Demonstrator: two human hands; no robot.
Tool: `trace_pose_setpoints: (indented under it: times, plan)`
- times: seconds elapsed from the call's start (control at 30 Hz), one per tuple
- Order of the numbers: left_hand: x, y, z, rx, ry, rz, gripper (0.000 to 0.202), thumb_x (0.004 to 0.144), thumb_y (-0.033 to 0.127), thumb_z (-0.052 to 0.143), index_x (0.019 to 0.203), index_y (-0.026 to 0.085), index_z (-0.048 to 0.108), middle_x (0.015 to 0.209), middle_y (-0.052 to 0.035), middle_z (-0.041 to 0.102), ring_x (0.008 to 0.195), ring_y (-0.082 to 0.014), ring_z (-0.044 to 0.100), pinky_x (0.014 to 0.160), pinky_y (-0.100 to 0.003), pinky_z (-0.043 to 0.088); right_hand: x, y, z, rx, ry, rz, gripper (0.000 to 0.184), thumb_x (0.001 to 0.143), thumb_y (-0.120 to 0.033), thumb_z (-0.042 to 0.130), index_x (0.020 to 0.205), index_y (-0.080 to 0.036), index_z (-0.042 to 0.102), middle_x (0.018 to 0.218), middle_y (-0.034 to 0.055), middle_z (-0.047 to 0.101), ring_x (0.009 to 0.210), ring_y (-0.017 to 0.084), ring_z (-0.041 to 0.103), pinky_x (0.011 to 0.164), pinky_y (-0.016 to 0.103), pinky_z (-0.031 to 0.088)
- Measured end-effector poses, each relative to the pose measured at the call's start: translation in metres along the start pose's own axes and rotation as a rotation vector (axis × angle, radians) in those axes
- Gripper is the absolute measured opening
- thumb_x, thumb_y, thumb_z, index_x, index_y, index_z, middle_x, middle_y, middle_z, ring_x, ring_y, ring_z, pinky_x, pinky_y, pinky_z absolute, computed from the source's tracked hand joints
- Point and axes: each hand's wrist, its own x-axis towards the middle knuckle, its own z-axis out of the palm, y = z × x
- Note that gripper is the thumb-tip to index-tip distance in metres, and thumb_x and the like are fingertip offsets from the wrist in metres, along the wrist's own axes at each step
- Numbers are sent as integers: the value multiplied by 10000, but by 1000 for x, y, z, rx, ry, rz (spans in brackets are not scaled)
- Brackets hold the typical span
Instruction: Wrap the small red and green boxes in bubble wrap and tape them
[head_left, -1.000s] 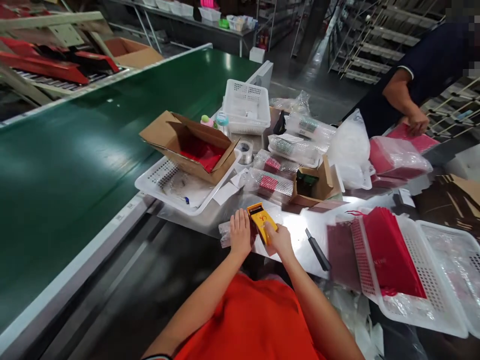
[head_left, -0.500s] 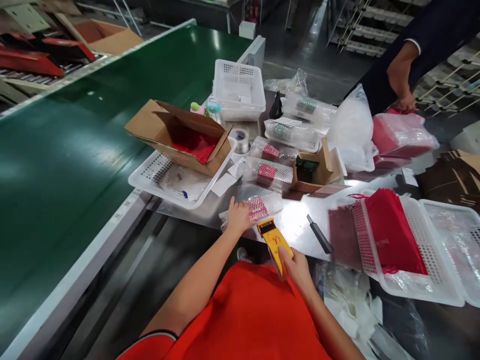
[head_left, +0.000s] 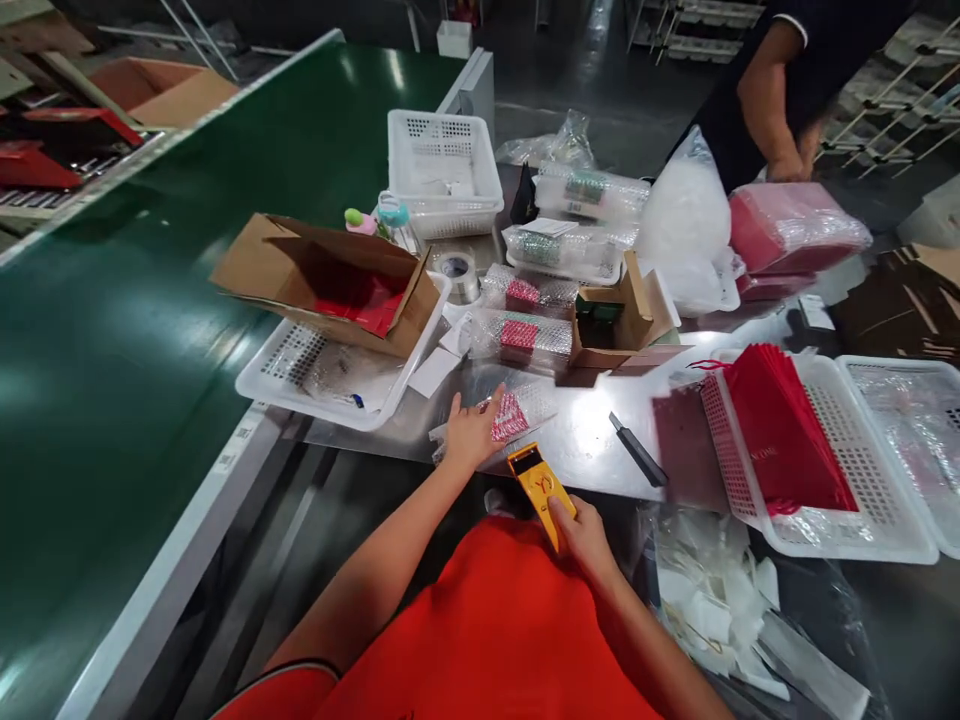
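My left hand [head_left: 471,432] lies flat with fingers spread on a bubble-wrapped packet [head_left: 517,412] holding something red, at the near edge of the metal table [head_left: 592,450]. My right hand [head_left: 581,530] is closed around a yellow handheld device [head_left: 538,484], held just below the table edge, close to my orange shirt. A black knife [head_left: 637,450] lies on the table to the right of the packet.
A green conveyor belt [head_left: 150,300] runs along the left. An open cardboard box [head_left: 330,280] sits on a white tray [head_left: 285,380]. More wrapped packets [head_left: 525,335], a small open box [head_left: 619,320], tape roll [head_left: 456,272], and white baskets with red bags [head_left: 780,440] crowd the table. Another person's hand [head_left: 787,160] works at far right.
My right hand pulled the yellow device off the packet and back toward my body. My left hand stayed on the packet, fingers now spread. The view shifted down.
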Motion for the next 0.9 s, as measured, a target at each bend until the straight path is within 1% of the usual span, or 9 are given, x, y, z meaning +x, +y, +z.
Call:
trace_pose_setpoints:
  times: [0.07, 0.17, 0.33, 0.47, 0.57, 0.67, 0.77, 0.83, 0.9]
  plan:
    - [3, 2, -3, 18, -58, -4, 1003, 785, 513, 792, 1581, 118, 327, 1076, -168, 756, 1025, -305, 703, 1241, -518, 169, 2, 2, 5, -22, -6, 2, 500, 808, -658, 463, 753, -195, 644, 728, 81, 693, 655, 201, 609, 540, 262, 402]
    - [9, 7, -5, 19, -118, -52, 1011, 710, 464, 848, 1534, 85, 400, 1114, -218, 740, 1073, -347, 688, 1235, -548, 182, 5, -3, 9, -90, -16, 15, 468, 873, -597, 457, 775, -192, 669, 759, 84, 720, 683, 201, 638, 551, 253, 394]
    - [17, 14, -6, 17, -137, -90, 859, 754, 386, 766, 1483, 72, 439, 1222, -258, 696, 1157, -374, 652, 1202, -570, 234, 23, -35, 7, -288, 1, 118, 467, 937, -539, 493, 772, -161, 712, 698, 81, 691, 654, 196, 624, 559, 259, 358]
    - [19, 12, -7, 11, -201, -116, 973, 715, 415, 813, 1509, 39, 395, 1258, -295, 664, 1197, -387, 636, 1201, -564, 243, 46, -60, 6, -356, -14, 204, 501, 956, -550, 502, 751, -144, 710, 714, 104, 686, 682, 206, 640, 555, 264, 341]
    - [19, 9, -7, -7, -232, -147, 1068, 668, 450, 864, 1534, 67, 370, 1283, -297, 649, 1217, -401, 624, 1194, -580, 253, 50, -60, 0, -399, -11, 270, 464, 941, -532, 550, 752, -141, 712, 756, 136, 709, 727, 236, 670, 572, 274, 356]
    - [21, 14, -3, -30, -216, -184, 1156, 616, 538, 888, 1547, 95, 365, 1482, -338, 486, 1377, -488, 469, 1176, -657, 239, 41, -40, -27, -458, 17, 304, 527, 953, -593, 507, 776, -144, 717, 787, 154, 728, 732, 243, 680, 565, 276, 351]
    - [27, 29, 4, -34, -151, -173, 1156, 651, 622, 833, 1534, 38, 371, 1641, -349, 210, 1511, -501, 242, 1213, -645, 171, 34, -12, -75, -545, 116, 280, 585, 991, -608, 397, 831, -142, 714, 832, 158, 740, 739, 229, 681, 561, 273, 350]
    - [31, 41, 9, -35, -116, -171, 1170, 680, 555, 834, 1567, 17, 292, 1654, -348, 166, 1504, -470, 279, 1227, -602, 173, 36, 5, -110, -606, 203, 263, 501, 993, -548, 422, 928, -136, 699, 896, 159, 745, 792, 235, 691, 583, 272, 366]
    - [36, 47, 12, -42, -88, -162, 1174, 692, 448, 842, 1602, 54, 214, 1617, -338, 287, 1434, -460, 395, 1201, -619, 218, 45, 19, -140, -661, 260, 261, 391, 976, -474, 487, 1053, -131, 659, 975, 158, 743, 864, 244, 702, 626, 271, 395]
